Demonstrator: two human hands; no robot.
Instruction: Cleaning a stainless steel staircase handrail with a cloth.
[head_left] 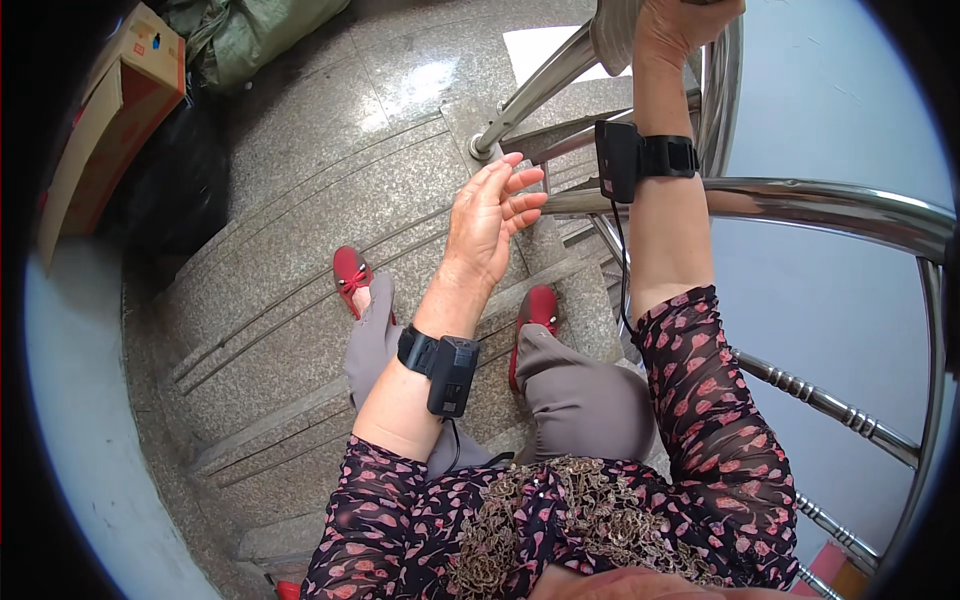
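Observation:
My left hand (480,225) hangs over the stone steps with its fingers apart and nothing in it. Its fingertips are near the foot of a slanting metal post (540,95) and a lower rail. My right hand (690,25) reaches to the top edge of the view, at the upper part of the stair railing (830,203). Its fingers are curled and partly cut off, so what they grip is not clear. Just left of it is a greyish, ridged thing (614,35) around the top of the post; whether it is cloth or metal I cannot tell.
I stand on speckled stone stairs (300,270) in red shoes (350,270). A cardboard box (150,60), a black bag (180,170) and a greenish sack (260,40) are at upper left. A white sheet (545,55) lies beyond the post. A pale wall (80,400) borders the left.

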